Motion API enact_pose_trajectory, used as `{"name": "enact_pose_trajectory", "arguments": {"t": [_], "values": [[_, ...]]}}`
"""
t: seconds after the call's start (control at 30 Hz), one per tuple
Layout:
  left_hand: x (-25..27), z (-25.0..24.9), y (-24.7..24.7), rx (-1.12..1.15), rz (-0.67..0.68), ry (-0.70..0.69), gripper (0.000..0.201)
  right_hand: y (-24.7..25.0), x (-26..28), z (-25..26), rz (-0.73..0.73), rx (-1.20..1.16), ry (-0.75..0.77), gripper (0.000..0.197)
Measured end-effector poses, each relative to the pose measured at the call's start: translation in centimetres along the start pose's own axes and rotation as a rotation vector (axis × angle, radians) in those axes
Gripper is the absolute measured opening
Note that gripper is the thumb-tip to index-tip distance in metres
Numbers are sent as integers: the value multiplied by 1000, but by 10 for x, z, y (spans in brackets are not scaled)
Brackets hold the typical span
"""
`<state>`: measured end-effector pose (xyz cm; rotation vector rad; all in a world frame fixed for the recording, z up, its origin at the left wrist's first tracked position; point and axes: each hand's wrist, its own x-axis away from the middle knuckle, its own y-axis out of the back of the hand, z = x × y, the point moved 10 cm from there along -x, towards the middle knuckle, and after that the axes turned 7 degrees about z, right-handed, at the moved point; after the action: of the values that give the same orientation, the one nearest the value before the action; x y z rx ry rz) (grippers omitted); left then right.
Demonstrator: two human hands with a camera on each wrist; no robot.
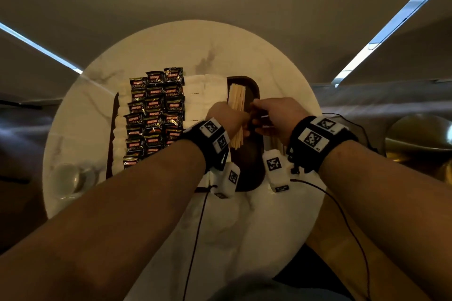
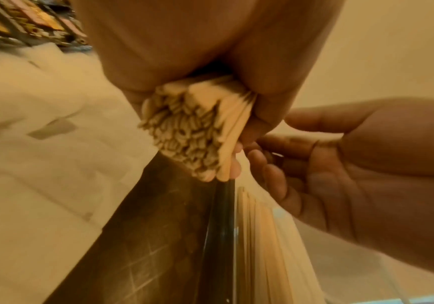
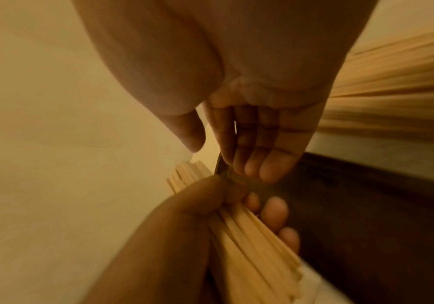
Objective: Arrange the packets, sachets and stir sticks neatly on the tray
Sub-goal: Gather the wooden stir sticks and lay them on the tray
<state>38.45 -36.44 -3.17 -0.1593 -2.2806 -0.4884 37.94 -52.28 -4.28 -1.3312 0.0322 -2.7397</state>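
A dark wooden tray (image 1: 254,168) sits on the round marble table (image 1: 171,41). Rows of black coffee packets (image 1: 154,115) and white sachets (image 1: 195,95) fill its left and middle. My left hand (image 1: 234,117) grips a thick bundle of wooden stir sticks (image 1: 236,98) over the tray's right section; the stick ends (image 2: 192,133) show in the left wrist view. My right hand (image 1: 259,110) is open beside it, straight fingers (image 3: 257,144) at the tray's right rim (image 2: 220,236). More loose sticks (image 2: 262,236) lie on the table just outside that rim.
A glass cup on a saucer (image 1: 71,178) stands at the table's front left. A gold round object (image 1: 420,134) sits off the table to the right. Thin black cables (image 1: 198,227) hang from both wrists across the table's near edge.
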Motion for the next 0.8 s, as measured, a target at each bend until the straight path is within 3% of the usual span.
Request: {"name": "enact_pose_trajectory", "arguments": {"t": [0.13, 0.23, 0.3, 0.53, 0.8], "values": [[-25, -10, -8, -96, -63, 30, 21, 0, -24, 28, 8, 387, 138, 21], [-43, -21, -10, -339, -127, 43, 15, 1, -36, 42, -25, 605, 202, 24], [-53, -24, -11, -489, -143, 37, 22, 2, -43, 45, -45, 706, 208, 28], [-60, -30, -19, -642, -113, -27, 32, 8, -56, 40, -125, 710, 236, 40], [-56, -28, -14, -545, -140, -59, 33, 14, -57, 43, -246, 732, 267, 25]]}}
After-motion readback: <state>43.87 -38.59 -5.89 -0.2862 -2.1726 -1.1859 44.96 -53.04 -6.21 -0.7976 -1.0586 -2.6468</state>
